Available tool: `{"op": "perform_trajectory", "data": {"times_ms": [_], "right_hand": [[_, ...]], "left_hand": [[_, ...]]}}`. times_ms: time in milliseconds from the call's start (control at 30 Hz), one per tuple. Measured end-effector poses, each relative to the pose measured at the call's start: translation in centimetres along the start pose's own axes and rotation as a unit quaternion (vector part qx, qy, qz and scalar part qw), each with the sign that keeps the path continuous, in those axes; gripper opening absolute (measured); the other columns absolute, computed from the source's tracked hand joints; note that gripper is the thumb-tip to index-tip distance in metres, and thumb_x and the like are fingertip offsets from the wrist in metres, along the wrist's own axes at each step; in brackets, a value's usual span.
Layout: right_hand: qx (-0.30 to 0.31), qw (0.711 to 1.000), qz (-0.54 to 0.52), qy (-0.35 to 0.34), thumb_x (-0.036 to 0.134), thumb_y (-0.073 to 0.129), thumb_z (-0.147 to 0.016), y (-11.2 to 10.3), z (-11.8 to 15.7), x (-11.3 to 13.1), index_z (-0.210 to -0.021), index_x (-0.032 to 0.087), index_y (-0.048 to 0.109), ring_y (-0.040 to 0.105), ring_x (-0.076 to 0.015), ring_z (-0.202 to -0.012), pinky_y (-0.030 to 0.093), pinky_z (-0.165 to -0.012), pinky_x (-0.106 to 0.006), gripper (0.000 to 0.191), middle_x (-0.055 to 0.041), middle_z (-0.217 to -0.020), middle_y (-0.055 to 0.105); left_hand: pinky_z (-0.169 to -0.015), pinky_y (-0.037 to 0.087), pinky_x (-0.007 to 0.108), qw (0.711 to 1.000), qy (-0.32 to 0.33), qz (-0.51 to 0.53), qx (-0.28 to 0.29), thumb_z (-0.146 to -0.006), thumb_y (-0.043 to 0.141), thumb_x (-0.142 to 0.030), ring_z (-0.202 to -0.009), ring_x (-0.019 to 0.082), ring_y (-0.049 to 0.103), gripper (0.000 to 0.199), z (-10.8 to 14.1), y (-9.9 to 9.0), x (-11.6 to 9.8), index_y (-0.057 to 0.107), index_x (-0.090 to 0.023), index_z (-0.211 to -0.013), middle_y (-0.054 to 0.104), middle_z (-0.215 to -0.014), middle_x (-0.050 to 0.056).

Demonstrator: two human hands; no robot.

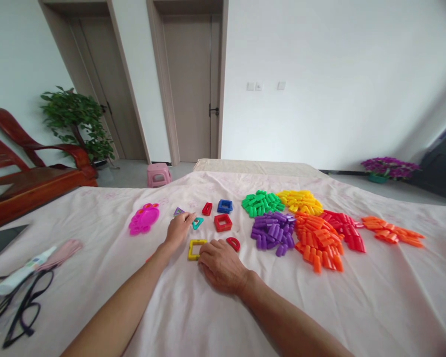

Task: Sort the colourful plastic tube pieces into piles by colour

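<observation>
My left hand (179,230) reaches forward with its fingers closed together, fingertips at the edge of a teal triangle frame (197,223). A purple triangle (179,211) lies just beyond its knuckles. Curled fingers of my right hand (223,266) rest on the right side of a yellow square frame (192,252); the hand covers part of that side. Close around lie a red semicircle (233,244), a red square frame (223,223), a blue square frame (225,206) and a small red piece (207,208). All are flat on the cloth.
To the right are heaps of green (262,204), yellow (301,202), purple (273,232), orange (318,240) and red (345,229) plastic pieces, plus a separate orange group (393,231). At left lie a pink plastic shape (144,219), eyeglasses (26,312) and a white tube (20,277).
</observation>
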State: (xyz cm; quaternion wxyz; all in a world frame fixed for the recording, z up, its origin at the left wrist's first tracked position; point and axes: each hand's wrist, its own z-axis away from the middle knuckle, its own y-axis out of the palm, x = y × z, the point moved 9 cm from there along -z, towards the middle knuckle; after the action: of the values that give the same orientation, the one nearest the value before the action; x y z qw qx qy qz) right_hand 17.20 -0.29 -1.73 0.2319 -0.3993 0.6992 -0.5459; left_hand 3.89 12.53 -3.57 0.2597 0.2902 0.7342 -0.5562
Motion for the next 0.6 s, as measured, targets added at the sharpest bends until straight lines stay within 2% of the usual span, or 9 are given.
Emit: {"op": "perform_trajectory", "data": {"times_ms": [167, 300, 367, 433, 600], "right_hand": [[-0.022, 1.0, 0.008, -0.018, 0.024, 0.053, -0.091, 0.0, 0.4, 0.0, -0.081, 0.019, 0.059, 0.05, -0.0171, -0.081, 0.031, -0.073, -0.034, 0.013, -0.0031, -0.091, 0.065], [-0.022, 0.999, 0.001, -0.024, 0.023, 0.054, -0.087, 0.0, 0.5, -0.1, -0.079, 0.019, 0.059, 0.051, -0.017, -0.079, 0.031, -0.071, -0.034, 0.011, -0.003, -0.089, 0.065], [-0.022, 0.999, -0.001, -0.024, 0.023, 0.054, -0.087, -0.2, 0.6, -0.1, -0.078, 0.02, 0.059, 0.051, -0.0171, -0.08, 0.031, -0.071, -0.034, 0.01, -0.003, -0.089, 0.066], [-0.022, 0.999, -0.002, -0.023, 0.023, 0.055, -0.086, -0.2, 0.6, -0.2, -0.078, 0.02, 0.059, 0.052, -0.0174, -0.08, 0.031, -0.072, -0.034, 0.01, -0.0031, -0.089, 0.066], [-0.015, 1.0, -0.013, -0.019, 0.021, 0.053, -0.087, -0.2, 0.6, -0.2, -0.078, 0.019, 0.059, 0.052, -0.0172, -0.08, 0.032, -0.072, -0.033, 0.011, -0.0034, -0.088, 0.065]], "left_hand": [[-0.056, 0.033, 0.026, 0.994, 0.036, -0.05, 0.089, -0.091, 0.047, -0.057, -0.057, 0.016, 0.057, 0.047, -1.7, 3.3, -0.9, 0.059, -0.02, -0.063, 0.062, -0.059, 0.001], [-0.057, 0.031, 0.026, 0.987, 0.066, -0.095, 0.113, -0.086, 0.057, -0.056, -0.061, 0.016, 0.059, 0.04, -2.1, 4.4, -2.4, 0.066, -0.022, -0.067, 0.067, -0.065, 0.001], [-0.059, 0.033, 0.026, 0.986, 0.067, -0.117, 0.1, -0.088, 0.055, -0.054, -0.067, 0.017, 0.061, 0.036, -2.3, 3.9, -2.5, 0.069, -0.023, -0.074, 0.07, -0.072, 0.002], [-0.064, 0.037, 0.026, 0.986, 0.059, -0.141, 0.068, -0.092, 0.051, -0.048, -0.075, 0.018, 0.064, 0.034, -2.8, 2.7, -2.0, 0.07, -0.023, -0.082, 0.073, -0.082, 0.004], [-0.083, 0.044, 0.029, 0.977, 0.015, -0.212, -0.004, -0.09, 0.054, -0.027, -0.1, 0.021, 0.063, 0.026, -4.5, -1.5, 1.7, 0.069, -0.019, -0.11, 0.07, -0.114, 0.013]]}}
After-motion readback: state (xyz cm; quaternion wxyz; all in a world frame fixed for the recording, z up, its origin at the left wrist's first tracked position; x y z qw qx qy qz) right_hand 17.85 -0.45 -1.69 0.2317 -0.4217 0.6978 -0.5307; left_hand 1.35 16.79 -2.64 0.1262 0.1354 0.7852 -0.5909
